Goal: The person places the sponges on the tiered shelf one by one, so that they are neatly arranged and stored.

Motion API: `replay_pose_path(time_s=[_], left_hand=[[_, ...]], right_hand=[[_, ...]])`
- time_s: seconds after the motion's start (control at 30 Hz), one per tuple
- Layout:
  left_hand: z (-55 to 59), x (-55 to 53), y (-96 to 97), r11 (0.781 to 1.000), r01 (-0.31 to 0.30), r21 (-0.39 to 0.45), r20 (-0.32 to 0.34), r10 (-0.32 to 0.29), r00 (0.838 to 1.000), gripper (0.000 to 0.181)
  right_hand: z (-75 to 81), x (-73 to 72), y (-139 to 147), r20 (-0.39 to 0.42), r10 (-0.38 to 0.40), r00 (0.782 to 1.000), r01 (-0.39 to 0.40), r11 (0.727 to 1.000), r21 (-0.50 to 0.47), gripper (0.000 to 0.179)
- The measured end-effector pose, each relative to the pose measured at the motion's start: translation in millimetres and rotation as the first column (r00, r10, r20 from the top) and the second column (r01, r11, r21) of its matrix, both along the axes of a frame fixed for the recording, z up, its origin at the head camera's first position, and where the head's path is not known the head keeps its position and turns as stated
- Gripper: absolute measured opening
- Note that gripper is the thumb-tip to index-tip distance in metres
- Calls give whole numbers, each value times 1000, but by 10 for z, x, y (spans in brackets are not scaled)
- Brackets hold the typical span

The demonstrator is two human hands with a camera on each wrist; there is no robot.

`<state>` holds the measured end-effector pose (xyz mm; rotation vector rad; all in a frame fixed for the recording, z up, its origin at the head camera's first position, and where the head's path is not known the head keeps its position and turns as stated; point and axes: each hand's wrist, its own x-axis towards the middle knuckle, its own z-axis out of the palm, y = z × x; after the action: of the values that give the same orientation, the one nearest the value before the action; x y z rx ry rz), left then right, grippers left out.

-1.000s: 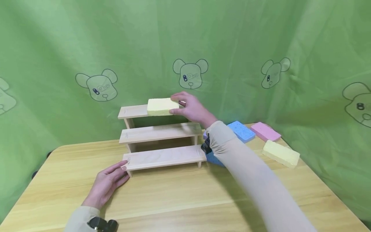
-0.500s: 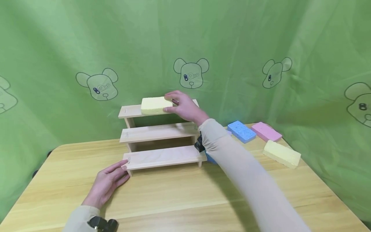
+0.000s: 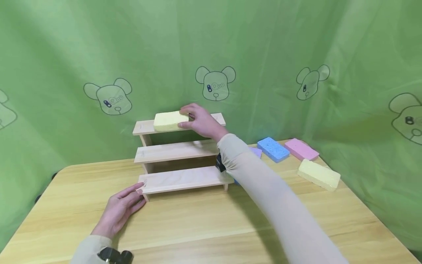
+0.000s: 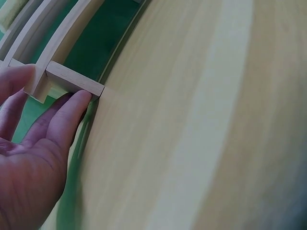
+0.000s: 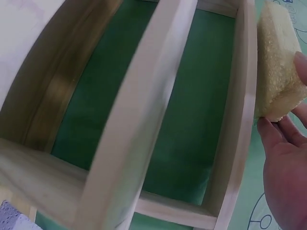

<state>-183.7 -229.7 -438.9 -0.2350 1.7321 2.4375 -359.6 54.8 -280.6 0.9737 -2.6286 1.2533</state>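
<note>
- The right hand (image 3: 203, 123) pinches one end of the yellow sponge (image 3: 169, 120) between thumb and fingers.
- That sponge is a thick oblong block, flat-topped; the right wrist view shows its sides rough, grainy and full of fine pores.
- It is at the top tier of the shelf (image 3: 184, 179), left of the middle; I cannot tell whether its underside rests fully on the board.
- The shelf is pale, smooth wood: three long, flat boards, stepped like stairs, on short square-cut supports.
- The left hand (image 3: 120, 211) has its fingers loosely extended, the tips touching the left end of the lowest board and the leg beneath it.
- To the right lie a blue sponge (image 3: 273, 149) with dark, speckled pores, a flat pink sponge (image 3: 301, 149) just beside it, and a second yellow block (image 3: 319, 174) near the pink one.
- A purple sponge (image 3: 255, 151) shows only partly, cut off by the beige, softly creased right sleeve (image 3: 273, 198).
- The table (image 3: 197, 227) is light, with long wood-grain streaks and a rounded far left corner.
- Behind hangs green cloth (image 3: 165, 44), slightly shiny and softly folded, printed with outlined bear heads.
</note>
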Motion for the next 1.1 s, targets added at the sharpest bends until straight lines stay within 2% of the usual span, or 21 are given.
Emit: replay_pose_path(time_s=[0.23,0.6,0.9,1.1], left_hand=[[22,14,-32,1000,-6,10,-12,7,1000,28],[7,6,15,1000,-4,21,0,4,1000,27],[8,-6,8,1000,-21,0,6,21,1000,30],[0,-2,21,1000,-28,4,8,28,1000,27]], right_hand=[[55,-32,-111,-41,28,999,-28,1000,-7,57],[9,-64,-164,-26,-8,1000,8,1000,21,55],[-32,-107,-173,11,0,1000,-1,998,56,59],[-37,-103,-94,16,30,999,-30,1000,2,63]])
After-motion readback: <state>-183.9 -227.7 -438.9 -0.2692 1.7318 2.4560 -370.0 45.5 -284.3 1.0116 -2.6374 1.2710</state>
